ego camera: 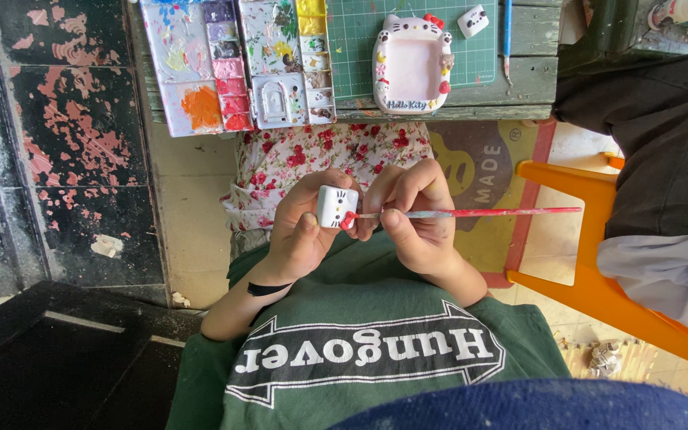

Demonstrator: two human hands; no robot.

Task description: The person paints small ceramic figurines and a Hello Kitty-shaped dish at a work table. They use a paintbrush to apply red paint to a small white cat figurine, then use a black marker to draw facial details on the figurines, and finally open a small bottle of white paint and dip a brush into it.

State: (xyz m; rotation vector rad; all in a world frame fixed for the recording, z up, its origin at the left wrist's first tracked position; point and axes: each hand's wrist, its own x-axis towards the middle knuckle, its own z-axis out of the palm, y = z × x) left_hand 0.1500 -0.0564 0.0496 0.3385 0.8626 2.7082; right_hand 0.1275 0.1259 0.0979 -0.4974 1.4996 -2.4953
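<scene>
Over the lap, close to the chest, the left hand [300, 231] has its grip clamped on a small white figure [336, 205] shaped like a cat's head, thumb on the near side and fingers curled behind it. The figure's face shows whiskers and dark eyes, and a red patch sits at its lower right corner. Just beside it, the right hand [417, 213] has its grip closed on a thin brush [471, 213], pinched between thumb and fingers near the bristle end. The brush lies almost level, its handle streaked red and running out to the right; its red tip touches the figure at that red patch.

Beyond the hands a floral cloth [320, 155] covers the knees. Farther out is a worn green desk [531, 48] with a green cutting mat [356, 48] on it. On the mat stands a white and pink cat-shaped frame [412, 64], and near it a second small white cat piece [473, 21] and a blue-handled brush [507, 32]. Left of the mat lie two paint palettes [236, 60] with wells of orange, pink, red, purple and yellow.

To the right stands an orange chair [599, 279], with another person in dark clothes [662, 135] on it.
</scene>
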